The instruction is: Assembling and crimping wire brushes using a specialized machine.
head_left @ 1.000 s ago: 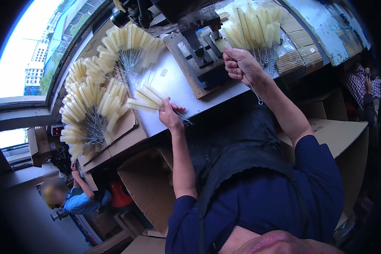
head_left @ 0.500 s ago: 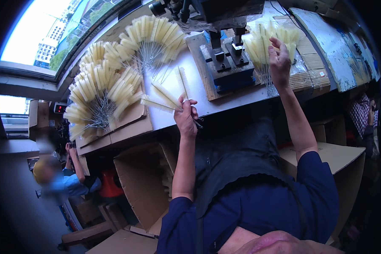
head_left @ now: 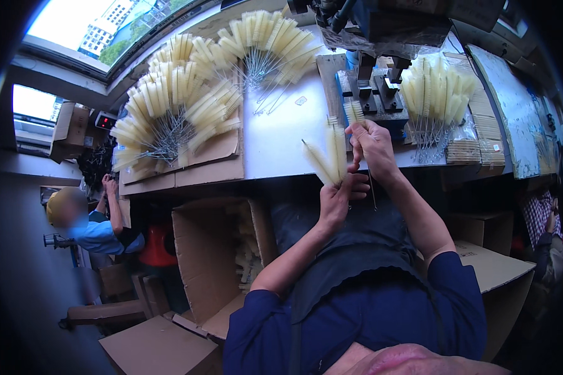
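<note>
In front of the table's near edge, my left hand (head_left: 336, 201) is closed around a few pale-bristled wire brushes (head_left: 336, 150), their bristle ends fanned up and away from me. Close beside it, slightly farther and to the right, my right hand (head_left: 376, 149) pinches another wire brush (head_left: 354, 111). Its bristles rise above my fingers and its thin wire handle hangs below the hand. The two hands nearly touch. Behind them stands a dark metal press (head_left: 381, 94), and part of its base is hidden by my right hand and the brush.
Fanned piles of brushes (head_left: 159, 94) lie on cardboard at the left, with another bunch (head_left: 435, 90) right of the press. A cardboard box (head_left: 209, 262) holding brushes stands below the table. Another person (head_left: 100, 228) works at far left. An open carton (head_left: 494, 265) is at my right.
My right hand has come left and nearer from the bunch beside the press, with a brush in it. My left hand has shifted right, toward it. The whole view has shifted too.
</note>
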`<state>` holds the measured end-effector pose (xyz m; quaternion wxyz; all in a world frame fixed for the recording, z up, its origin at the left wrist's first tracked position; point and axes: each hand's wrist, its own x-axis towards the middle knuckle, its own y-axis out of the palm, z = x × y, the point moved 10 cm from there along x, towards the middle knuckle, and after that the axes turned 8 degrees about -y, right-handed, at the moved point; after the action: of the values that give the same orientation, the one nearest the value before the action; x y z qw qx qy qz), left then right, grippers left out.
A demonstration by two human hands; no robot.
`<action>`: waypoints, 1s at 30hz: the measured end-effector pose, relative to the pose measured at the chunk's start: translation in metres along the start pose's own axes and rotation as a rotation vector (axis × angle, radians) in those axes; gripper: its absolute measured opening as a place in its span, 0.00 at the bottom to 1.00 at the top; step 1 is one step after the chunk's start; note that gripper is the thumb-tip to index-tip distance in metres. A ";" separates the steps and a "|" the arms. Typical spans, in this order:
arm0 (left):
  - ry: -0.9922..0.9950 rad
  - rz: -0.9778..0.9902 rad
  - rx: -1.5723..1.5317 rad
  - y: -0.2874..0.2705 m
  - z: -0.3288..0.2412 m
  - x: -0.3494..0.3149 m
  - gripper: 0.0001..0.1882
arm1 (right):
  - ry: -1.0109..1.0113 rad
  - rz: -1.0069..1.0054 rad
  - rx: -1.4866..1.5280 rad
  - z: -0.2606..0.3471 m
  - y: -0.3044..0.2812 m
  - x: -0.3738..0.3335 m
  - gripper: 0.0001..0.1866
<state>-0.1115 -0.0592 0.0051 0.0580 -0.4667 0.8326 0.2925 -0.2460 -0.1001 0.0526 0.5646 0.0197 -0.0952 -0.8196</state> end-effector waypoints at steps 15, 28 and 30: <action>0.018 -0.207 -0.019 -0.069 -0.026 0.037 0.19 | 0.411 -0.177 0.347 -0.004 -0.031 0.042 0.21; 0.000 -0.256 -0.186 -0.108 -0.043 0.100 0.16 | 0.426 -0.072 0.489 -0.004 -0.016 0.033 0.26; 0.003 -0.273 -0.182 -0.116 -0.033 0.107 0.15 | 0.467 -0.020 0.586 -0.009 -0.004 0.031 0.14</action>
<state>-0.0710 -0.2016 -0.0577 0.0537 -0.5794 0.7315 0.3554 -0.2592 -0.1286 0.0450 0.5337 0.3679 -0.1942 -0.7363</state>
